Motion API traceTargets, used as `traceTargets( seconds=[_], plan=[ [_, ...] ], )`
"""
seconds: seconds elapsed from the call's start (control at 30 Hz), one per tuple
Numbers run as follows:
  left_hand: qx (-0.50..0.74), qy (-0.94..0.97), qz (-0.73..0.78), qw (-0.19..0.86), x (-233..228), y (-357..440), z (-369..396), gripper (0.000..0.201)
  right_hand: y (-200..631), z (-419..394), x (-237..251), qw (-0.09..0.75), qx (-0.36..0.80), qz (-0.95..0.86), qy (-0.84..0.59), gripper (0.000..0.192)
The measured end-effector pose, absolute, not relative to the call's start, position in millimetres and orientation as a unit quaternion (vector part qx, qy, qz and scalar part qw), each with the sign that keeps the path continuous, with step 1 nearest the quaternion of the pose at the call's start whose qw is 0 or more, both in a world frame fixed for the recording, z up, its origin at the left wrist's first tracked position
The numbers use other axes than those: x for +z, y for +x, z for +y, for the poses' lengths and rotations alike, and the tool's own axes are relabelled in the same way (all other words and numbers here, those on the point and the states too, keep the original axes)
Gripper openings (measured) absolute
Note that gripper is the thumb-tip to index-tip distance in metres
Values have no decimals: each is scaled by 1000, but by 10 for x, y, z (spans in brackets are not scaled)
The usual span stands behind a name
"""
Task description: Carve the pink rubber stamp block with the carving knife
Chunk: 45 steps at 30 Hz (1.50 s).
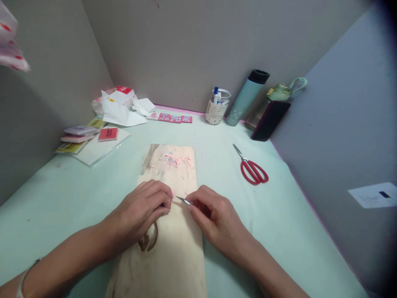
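A pale wooden board (173, 252) lies lengthwise on the green table before me. My left hand (142, 209) rests on the board with its fingers curled down over something small that I cannot make out. My right hand (214, 215) grips a thin carving knife (183, 200), its metal tip pointing left toward the left fingertips. Pink shavings (175, 160) are scattered on the board's far end.
Red scissors (252, 169) lie right of the board. At the back stand a jar (217, 107), a teal bottle (246, 97), a dark phone (269, 120) and a green cup (283, 91). Pink carved blocks (173, 118), crumpled paper (119, 105) and stacked pads (82, 138) sit back left.
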<state>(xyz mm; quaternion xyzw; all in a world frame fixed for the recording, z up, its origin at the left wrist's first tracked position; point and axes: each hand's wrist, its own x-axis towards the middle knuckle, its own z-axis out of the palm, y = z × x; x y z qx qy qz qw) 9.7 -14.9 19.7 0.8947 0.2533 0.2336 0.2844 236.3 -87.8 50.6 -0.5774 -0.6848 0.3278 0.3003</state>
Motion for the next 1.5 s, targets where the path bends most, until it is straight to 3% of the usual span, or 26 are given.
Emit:
traceTargets(
  seconds=[0.4,0.7,0.87,0.9,1.03,1.07,1.23,1.5],
  plan=[
    [214,882,266,326,189,39,-114,19,2376,-855,524,277,337,-684,-585,15],
    [259,849,321,332,274,-12,-44,20,2394,-906,577,196,350,-751,-525,12],
    [268,842,350,310,266,-55,-41,7,2362,-917,556,177,331,-771,-515,12],
    [267,849,340,303,252,-70,-33,11,2359,-915,554,177,330,-771,-515,13],
    [206,893,290,274,166,-122,-5,64,2358,-909,550,169,330,-772,-516,14],
    [189,899,288,271,148,-122,-4,68,2358,-909,550,169,331,-771,-517,14],
    [182,899,307,252,141,-43,-36,52,2342,-909,548,179,334,-769,-515,14],
    [195,892,342,219,138,10,-92,46,2312,-910,488,189,313,-765,-530,14]
  ],
)
